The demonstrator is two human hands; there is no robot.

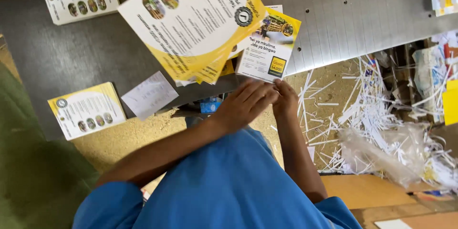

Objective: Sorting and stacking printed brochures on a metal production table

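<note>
Both hands, left hand (245, 102) and right hand (285, 99), pinch the near edge of a fanned stack of yellow-and-white printed paper flyers (200, 19) held just above them over the dark bench (71, 52). With so shallow a grip the skewed sheets could slide apart and drop among the white paper trimmings (372, 114) beside the right hand.

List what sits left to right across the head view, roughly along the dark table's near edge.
Yellow-and-white leaflet → blank white slip → left hand → right hand → white paper strips → clear plastic bag.
</note>
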